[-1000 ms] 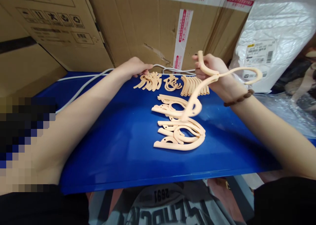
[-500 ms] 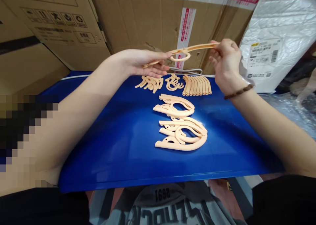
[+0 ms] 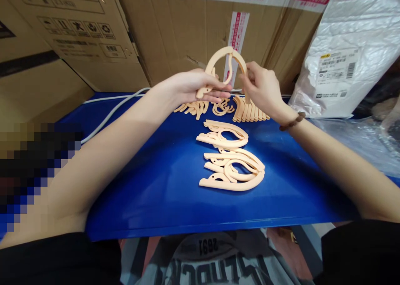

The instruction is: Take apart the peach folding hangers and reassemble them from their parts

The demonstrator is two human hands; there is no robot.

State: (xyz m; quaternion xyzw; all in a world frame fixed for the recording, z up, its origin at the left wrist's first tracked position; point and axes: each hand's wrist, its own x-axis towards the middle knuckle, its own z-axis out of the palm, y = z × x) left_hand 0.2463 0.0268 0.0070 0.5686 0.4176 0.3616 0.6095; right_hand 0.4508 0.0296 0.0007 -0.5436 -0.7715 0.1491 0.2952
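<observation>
A peach plastic folding hanger (image 3: 218, 56) is held up above the back of the blue table, its two arms bent into an arch and its hook hanging inside. My left hand (image 3: 200, 85) grips the left arm between thumb and fingers, palm turned up. Around the right arm, my right hand (image 3: 262, 85) is closed, fingers pinching it. Below lie folded hangers (image 3: 231, 187) in an overlapping column. Behind them are a pile of loose arm pieces (image 3: 196, 108), a small heap of hooks (image 3: 222, 107) and a row of arm pieces (image 3: 251, 112), partly hidden by my right hand.
Cardboard boxes (image 3: 181, 31) wall off the back and left of the blue table (image 3: 150, 193). A white plastic-wrapped parcel (image 3: 331, 76) stands at the right, with clear plastic film (image 3: 353, 139) before it. A pale cable (image 3: 109, 116) runs along the left back.
The hanger has gone from nearly straight to a folded arch. My right hand has moved left and down, closer to my left hand. The hangers on the table stay put.
</observation>
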